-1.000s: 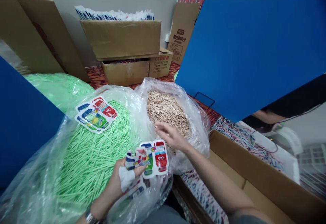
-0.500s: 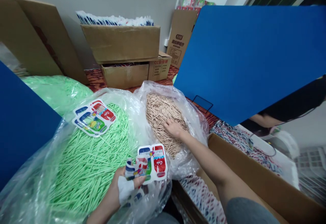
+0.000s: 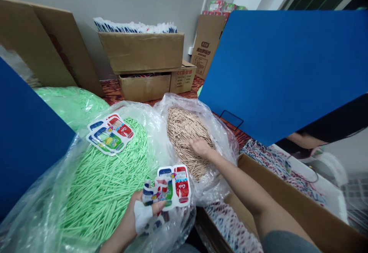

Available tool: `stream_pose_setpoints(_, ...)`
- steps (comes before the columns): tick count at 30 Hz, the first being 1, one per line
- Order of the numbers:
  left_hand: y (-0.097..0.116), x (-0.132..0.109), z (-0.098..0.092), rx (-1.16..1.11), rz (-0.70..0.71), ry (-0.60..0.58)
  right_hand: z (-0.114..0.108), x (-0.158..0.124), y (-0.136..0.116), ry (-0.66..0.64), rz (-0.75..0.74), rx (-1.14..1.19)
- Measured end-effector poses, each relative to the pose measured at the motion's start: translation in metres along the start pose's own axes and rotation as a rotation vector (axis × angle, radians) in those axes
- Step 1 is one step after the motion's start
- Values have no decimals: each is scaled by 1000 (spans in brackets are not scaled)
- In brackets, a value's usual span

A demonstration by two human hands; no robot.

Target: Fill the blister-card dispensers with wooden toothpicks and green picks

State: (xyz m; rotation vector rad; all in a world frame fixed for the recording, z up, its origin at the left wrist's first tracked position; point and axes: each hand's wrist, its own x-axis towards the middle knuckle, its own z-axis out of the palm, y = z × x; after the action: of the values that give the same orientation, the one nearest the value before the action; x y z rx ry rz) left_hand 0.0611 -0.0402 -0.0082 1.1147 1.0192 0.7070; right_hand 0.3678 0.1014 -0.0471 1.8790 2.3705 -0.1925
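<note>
My left hand (image 3: 143,209), with a white wrap around the base of the thumb, is closed on several printed packets (image 3: 181,188) marked with red and green drink jars. It hangs over the front edge of a clear bag of light green sticks (image 3: 100,191). More printed packets (image 3: 110,134) lie on top of those green sticks. Over to the right, my right hand (image 3: 201,147) rests on tan sticks (image 3: 184,124) in a second clear bag (image 3: 227,142). Its fingers are stretched out across the pile, with their tips partly hidden among the sticks.
Blue panels (image 3: 281,65) stand at right and left. Cardboard boxes (image 3: 143,51) are stacked by the wall. An open carton (image 3: 287,191) with printed packets lies beneath my right arm. Behind the right panel, part of another person's arm (image 3: 306,140) shows.
My right hand has shifted slightly over the tan sticks, its fingers now flatter on the pile. My left hand keeps its packets. The whole view has moved a little.
</note>
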Motion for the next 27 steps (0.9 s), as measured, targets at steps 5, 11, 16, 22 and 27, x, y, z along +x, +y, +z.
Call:
stream_pose_setpoints(5,-7,4,1,-23,-17,10,-13,-6,4,69,93,418)
stream_pose_setpoints(11,-8,6,5,-36,11,24,-20,-17,-22,197,96,1078)
stream_pose_setpoints(16,-11,11,7,-25,59,77,-43,-26,-54,285,98,1516)
stream_pose_setpoints(22,-12,18,9,224,235,199,-97,-50,-118,478,57,2008)
stream_pose_setpoints(27,-11,18,6,512,356,305,-108,-60,-153,539,-76,1959)
